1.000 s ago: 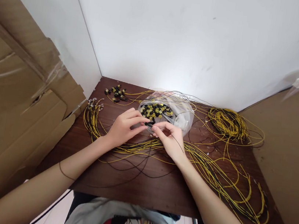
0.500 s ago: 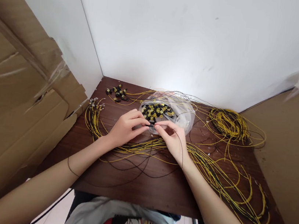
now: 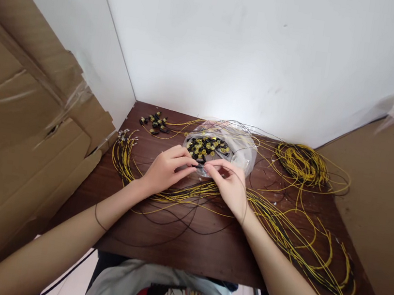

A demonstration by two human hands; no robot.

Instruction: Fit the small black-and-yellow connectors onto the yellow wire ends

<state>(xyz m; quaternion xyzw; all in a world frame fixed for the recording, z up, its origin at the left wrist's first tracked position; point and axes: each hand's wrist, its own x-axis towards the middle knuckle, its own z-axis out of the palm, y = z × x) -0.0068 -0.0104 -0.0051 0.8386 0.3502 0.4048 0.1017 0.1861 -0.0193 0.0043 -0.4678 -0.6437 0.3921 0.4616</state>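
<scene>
My left hand (image 3: 169,169) pinches a small black connector piece (image 3: 198,166) between thumb and fingertips. Facing it, my right hand (image 3: 229,184) is closed in a pinch on a thin dark wire (image 3: 246,208), which loops over the back of that hand. The fingertips of both hands nearly meet, just in front of a clear plastic bag (image 3: 246,149). On the bag lies a heap of small black and yellow parts (image 3: 206,146). Whether the wire's end sits inside the black piece is too small to tell.
A long bundle of yellow and black wires (image 3: 278,222) runs across the brown table (image 3: 182,253) under my hands. A coiled wire bundle (image 3: 302,165) lies at the right, and a few wired parts (image 3: 154,122) at the back left. Cardboard (image 3: 18,142) flanks the table.
My hands stay almost in place. The loop of dark wire over my right hand has shifted slightly toward the wrist, and the wire across my left forearm has moved a little.
</scene>
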